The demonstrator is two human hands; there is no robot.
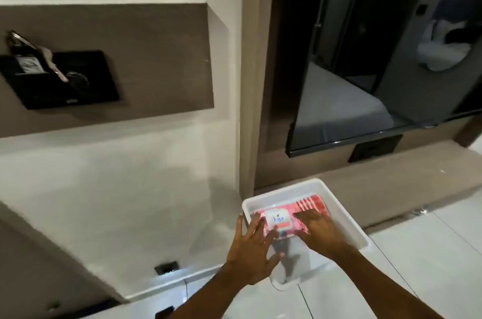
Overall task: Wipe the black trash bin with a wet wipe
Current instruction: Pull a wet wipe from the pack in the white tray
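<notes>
A pink and red pack of wet wipes (pixel 288 217) with a white label flap lies inside a white plastic tray (pixel 347 219) on the pale floor. My left hand (pixel 251 250) rests with spread fingers against the pack's near left end. My right hand (pixel 319 227) lies flat on the pack's right part, fingers extended. Neither hand has closed around the pack. No black trash bin is in view.
A wall-mounted dark TV (pixel 378 57) hangs above a low brown ledge (pixel 365 175) at the right. A black card holder with keys (pixel 52 76) sits on a brown wall panel at the left. A floor-level socket (pixel 167 267) is near the baseboard.
</notes>
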